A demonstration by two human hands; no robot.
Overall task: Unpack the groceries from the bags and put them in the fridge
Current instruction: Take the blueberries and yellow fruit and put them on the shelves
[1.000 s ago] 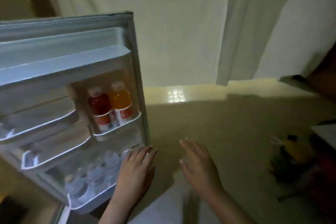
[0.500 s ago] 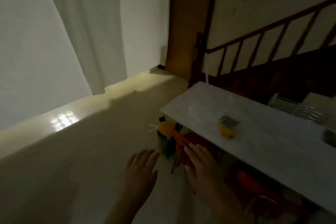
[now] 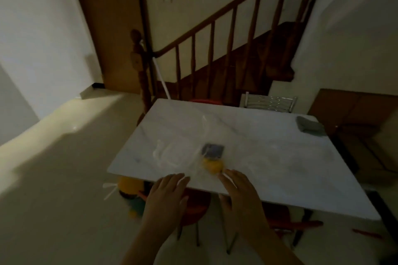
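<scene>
white marbled table [image 3: 269, 157], yellow and grey packet [image 3: 212, 158], red stool [image 3: 193, 206]

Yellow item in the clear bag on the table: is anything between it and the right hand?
Nothing visible. The right hand reaches over the table's near edge, fingertips just short of the yellow item inside the clear bag; only thin plastic covers it.

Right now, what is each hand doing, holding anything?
Left hand: open, fingers straight, holding nothing, at the table edge.
Right hand: open, holding nothing, fingers reaching toward the yellow item.
</scene>
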